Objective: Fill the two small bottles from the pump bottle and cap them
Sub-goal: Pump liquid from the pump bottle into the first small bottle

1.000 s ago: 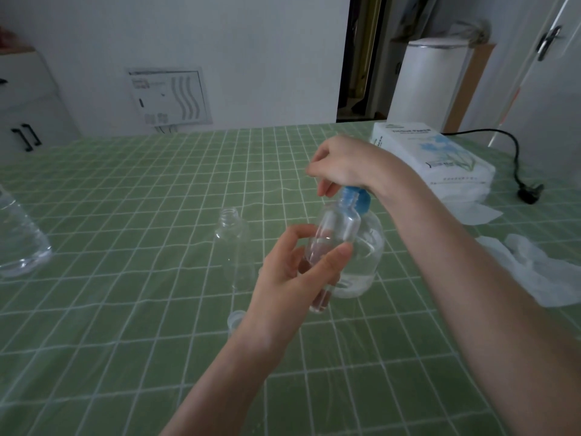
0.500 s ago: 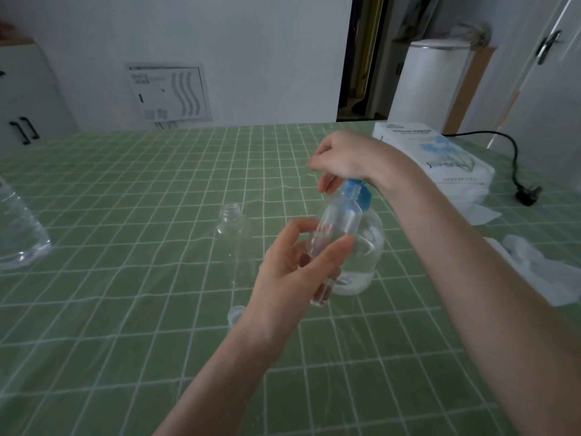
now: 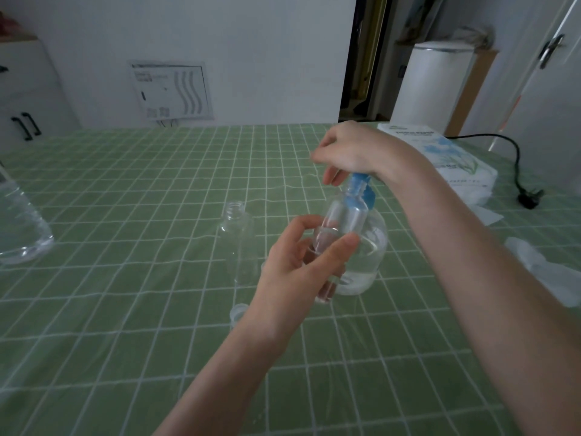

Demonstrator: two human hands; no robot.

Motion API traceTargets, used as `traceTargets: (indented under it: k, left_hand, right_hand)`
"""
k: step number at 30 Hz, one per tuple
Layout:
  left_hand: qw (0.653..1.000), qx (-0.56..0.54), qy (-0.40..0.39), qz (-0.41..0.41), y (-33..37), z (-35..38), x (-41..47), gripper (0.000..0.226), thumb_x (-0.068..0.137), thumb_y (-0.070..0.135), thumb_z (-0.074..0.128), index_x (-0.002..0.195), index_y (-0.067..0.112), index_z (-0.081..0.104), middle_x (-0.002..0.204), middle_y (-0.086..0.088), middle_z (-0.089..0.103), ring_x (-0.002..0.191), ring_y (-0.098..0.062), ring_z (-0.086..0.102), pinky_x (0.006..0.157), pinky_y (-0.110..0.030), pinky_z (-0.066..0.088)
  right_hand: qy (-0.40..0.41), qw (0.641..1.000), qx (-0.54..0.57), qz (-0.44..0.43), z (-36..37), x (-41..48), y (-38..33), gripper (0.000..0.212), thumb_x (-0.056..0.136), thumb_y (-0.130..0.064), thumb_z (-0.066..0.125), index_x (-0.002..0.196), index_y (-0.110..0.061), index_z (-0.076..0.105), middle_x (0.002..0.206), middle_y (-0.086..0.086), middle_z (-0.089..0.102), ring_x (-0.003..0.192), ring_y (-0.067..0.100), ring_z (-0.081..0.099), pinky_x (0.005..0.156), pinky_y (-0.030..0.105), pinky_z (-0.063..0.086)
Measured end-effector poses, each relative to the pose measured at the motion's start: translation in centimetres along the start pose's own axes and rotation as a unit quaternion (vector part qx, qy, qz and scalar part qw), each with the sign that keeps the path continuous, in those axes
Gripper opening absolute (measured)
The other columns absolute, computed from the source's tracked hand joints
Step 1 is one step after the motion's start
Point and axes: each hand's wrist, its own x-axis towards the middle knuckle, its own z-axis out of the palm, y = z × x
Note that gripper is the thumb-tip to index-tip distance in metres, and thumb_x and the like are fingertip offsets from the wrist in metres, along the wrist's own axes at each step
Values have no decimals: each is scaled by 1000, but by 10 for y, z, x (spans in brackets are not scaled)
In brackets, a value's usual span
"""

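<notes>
Left hand point(image 3: 295, 265): it is gripping the small bottle point(image 3: 344, 221) with the thumb on one side and the fingers curled round the other; the wrist is bending up so the bottle is leaning toward the pump.
Small bottle: it is being held in the air above the counter point(image 3: 125, 309), right in front of the pump bottle point(image 3: 371, 250); its mouth is sitting just under the blue pump top point(image 3: 361, 191), so I think the liquid is meant to drop straight in.
Right hand point(image 3: 355, 149): it is resting on the pump top from above with its fingers curled down over it; it looks ready to push; the arm is reaching in from the right side.
Pump bottle: it is standing on the counter; this way one hand is doing the pushing and nobody needs to lift it.
Second bottle point(image 3: 237, 240): it is standing open on the counter, left of the pump bottle and apart from it; it looks empty, so it is likely waiting for its turn.
Cap point(image 3: 238, 310): it is lying on the counter near the left wrist; it is off so the bottles can be filled first.
How far along: I think the first bottle is being filled now; no bottle is capped yet.
</notes>
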Motion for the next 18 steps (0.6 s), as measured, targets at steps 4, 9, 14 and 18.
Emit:
traceTargets:
  k: [4, 9, 14, 18]
  left_hand:
    - [1000, 5, 1, -3, -1, 0, -1, 29, 72, 39, 66, 95, 23, 60, 83, -10, 68, 66, -11, 59, 50, -18, 46]
    - [1000, 7, 3, -11, -3, 0, -1, 23, 70, 40, 67, 90, 28, 61, 80, -6, 67, 66, -13, 59, 50, -19, 45]
    - [1000, 3, 3, -10, -1, 1, 0, 27, 71, 41, 67, 93, 27, 61, 83, -4, 70, 68, -11, 61, 52, -18, 46]
    - [1000, 0, 4, -7, 0, 1, 0, 28, 71, 41, 66, 93, 25, 61, 84, -7, 69, 67, -10, 60, 51, -16, 45]
  right_hand:
    - [-17, 1000, 0, 11, 4, 1, 2, 35, 93, -26, 51, 115, -1, 61, 103, 16, 71, 98, 31, 68, 97, 43, 48]
    - [-25, 999, 10, 22, 10, 0, 5, 36, 94, -27, 51, 119, -2, 60, 106, 17, 69, 101, 32, 66, 100, 43, 46]
    - [4, 1000, 28, 5, 4, 0, 3, 39, 94, -26, 52, 117, 4, 61, 98, 18, 73, 99, 35, 68, 96, 45, 50]
    - [15, 1000, 26, -4, 1, 0, 1, 40, 92, -24, 52, 118, 6, 60, 90, 13, 74, 100, 35, 68, 93, 46, 52]
